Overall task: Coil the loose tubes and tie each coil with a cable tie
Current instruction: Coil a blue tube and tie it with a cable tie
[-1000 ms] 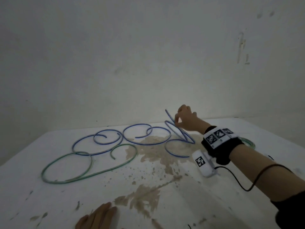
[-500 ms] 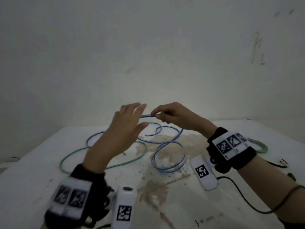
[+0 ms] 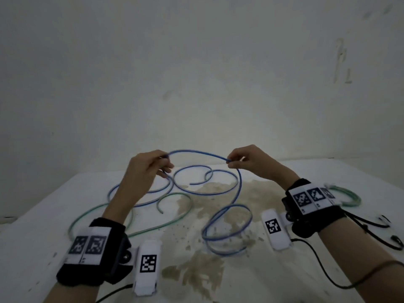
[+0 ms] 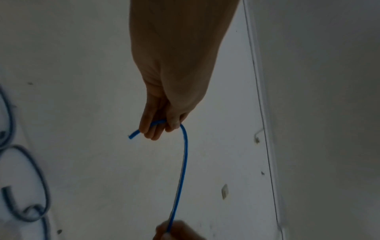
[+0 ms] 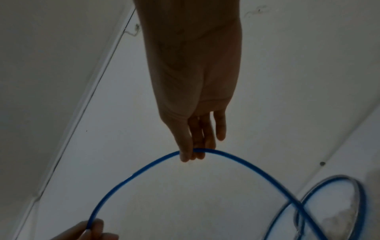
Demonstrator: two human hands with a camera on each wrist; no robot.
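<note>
A long blue tube [image 3: 197,152] arches in the air between both hands above the white table [image 3: 43,215]. My left hand [image 3: 150,166] pinches it near its cut end [image 4: 133,135], which sticks out past the fingers [image 4: 153,129]. My right hand [image 3: 244,161] pinches the tube [image 5: 236,160] further along between thumb and fingers [image 5: 192,151]. From there the tube drops to a loose loop [image 3: 227,230] on the table. More blue loops [image 3: 196,180] lie at the back. A loose green tube [image 3: 131,215] lies to the left.
A coiled green tube [image 3: 347,196] lies at the right behind my right wrist. Black cable ties [image 3: 389,235] lie near the table's right edge. Brown stains [image 3: 196,267] mark the table's middle. A pale wall [image 3: 196,73] rises behind the table.
My left hand came up from the table's front edge and took hold of the blue tube's end. Both hands then moved apart, stretching an arc of tube between them.
</note>
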